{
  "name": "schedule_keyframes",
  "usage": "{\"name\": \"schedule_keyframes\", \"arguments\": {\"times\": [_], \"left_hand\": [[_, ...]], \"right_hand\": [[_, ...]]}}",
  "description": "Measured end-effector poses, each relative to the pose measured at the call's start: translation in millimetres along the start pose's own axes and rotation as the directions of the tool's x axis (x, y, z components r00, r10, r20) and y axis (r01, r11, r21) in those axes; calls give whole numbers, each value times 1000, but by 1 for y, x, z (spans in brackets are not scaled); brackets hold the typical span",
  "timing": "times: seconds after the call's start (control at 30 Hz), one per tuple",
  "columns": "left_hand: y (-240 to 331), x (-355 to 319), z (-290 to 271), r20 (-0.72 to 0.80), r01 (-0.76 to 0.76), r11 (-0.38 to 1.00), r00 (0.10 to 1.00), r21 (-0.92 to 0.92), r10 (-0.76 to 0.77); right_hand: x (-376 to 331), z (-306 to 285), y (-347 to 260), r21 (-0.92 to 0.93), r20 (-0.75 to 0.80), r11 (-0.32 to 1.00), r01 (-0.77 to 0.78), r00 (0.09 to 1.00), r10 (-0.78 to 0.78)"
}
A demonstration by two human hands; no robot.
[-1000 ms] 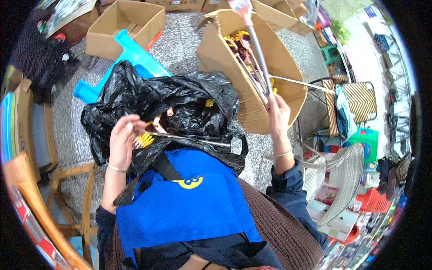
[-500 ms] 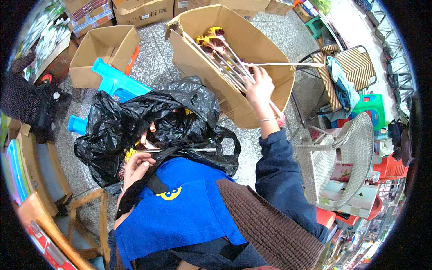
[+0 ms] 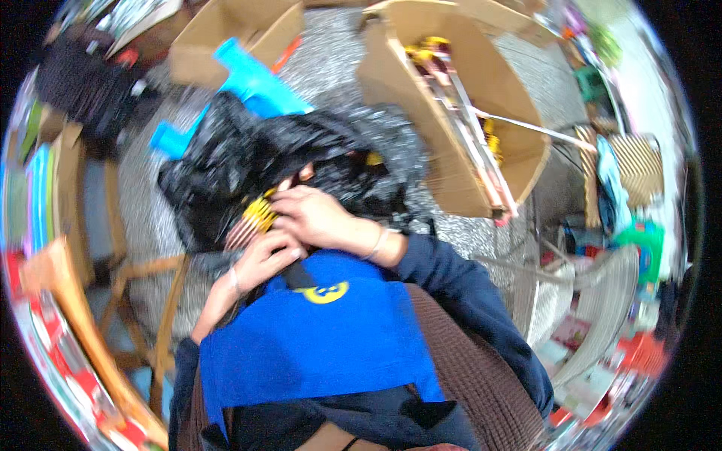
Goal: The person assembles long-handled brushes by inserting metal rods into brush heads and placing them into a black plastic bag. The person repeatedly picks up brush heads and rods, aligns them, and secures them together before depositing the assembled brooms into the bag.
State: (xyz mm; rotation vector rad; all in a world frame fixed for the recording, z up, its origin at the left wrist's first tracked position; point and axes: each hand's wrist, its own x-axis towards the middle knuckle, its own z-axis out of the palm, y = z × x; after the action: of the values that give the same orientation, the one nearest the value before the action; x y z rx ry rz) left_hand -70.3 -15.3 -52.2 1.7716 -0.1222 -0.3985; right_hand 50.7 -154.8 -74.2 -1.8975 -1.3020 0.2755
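Observation:
A brush (image 3: 258,216) with yellow and brown bristles lies over the near edge of a black plastic bag (image 3: 301,135), close against my apron. My left hand (image 3: 267,259) closes on it from below, its fingers bent beside the bristles. From the right, my right hand (image 3: 320,216) reaches across and grips the same brush near its head, fingers curled over. Both hands nearly touch, and the handle is hidden by them. Inside the bag's mouth, pale pink handle ends (image 3: 304,173) show. Motion blurs the picture somewhat.
Ahead on the right, an open cardboard box (image 3: 519,90) holds several similar brushes, one handle jutting over its right side. A blue plastic stool (image 3: 252,79) stands behind the bag. A wicker chair (image 3: 602,301) is at right, a wooden frame (image 3: 169,323) at left.
My right hand has left the brushes in the cardboard box and come back to the brush at my left hand. The view has shifted, and everything appears higher and further right.

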Motion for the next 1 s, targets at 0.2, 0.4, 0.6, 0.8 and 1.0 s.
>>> {"name": "schedule_keyframes", "arguments": {"times": [0.2, 0.4, 0.6, 0.8, 1.0], "left_hand": [[-22, -17, 6, 7, -22, 926, 1000, -378, 27], [-18, -20, 1, -13, -88, 948, 996, -305, 88], [-18, -28, -4, -226, -63, 998, 973, -29, 55], [-28, -26, -20, -703, 277, 853, 697, 443, 139], [-33, -24, -16, -640, 494, 678, 767, 544, -44]], "right_hand": [[-20, 12, 12, 86, 401, 970, -226, 900, 174], [24, 1, 15, -197, 113, 964, -178, 973, 202], [21, 26, 23, -462, 492, 883, -80, 806, 330], [22, 13, 12, -368, 192, 902, -226, 931, 311], [13, -32, -1, -364, 309, 901, -236, 882, 356]]}}
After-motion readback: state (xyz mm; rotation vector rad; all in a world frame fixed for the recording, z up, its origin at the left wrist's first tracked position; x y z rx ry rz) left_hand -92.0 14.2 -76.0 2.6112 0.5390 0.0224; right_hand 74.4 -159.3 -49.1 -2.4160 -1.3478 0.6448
